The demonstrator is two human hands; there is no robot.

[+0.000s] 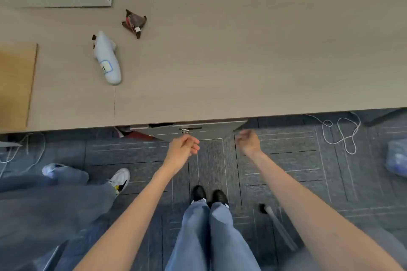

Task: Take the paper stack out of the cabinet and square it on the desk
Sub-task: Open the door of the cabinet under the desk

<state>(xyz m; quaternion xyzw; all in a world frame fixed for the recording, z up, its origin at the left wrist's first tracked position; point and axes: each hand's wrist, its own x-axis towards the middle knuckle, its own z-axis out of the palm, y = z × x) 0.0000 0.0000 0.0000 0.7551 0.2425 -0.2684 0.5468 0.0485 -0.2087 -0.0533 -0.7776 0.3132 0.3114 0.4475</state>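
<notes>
Head view: task looks barely started.
Cabinet: under the desk edge, front apparently shut; handle just above the left hand.
Paper stack: not visible, presumably inside the cabinet; can't confirm.
Left hand: empty, fingers loosely curled, near the handle, not gripping.
Right hand: blurred, looks empty and half-curled, beside the cabinet's right corner.
Desk space: bare stretch ahead; white device and wrapper off left.
Left to do: open, pull stack, square it.
</notes>
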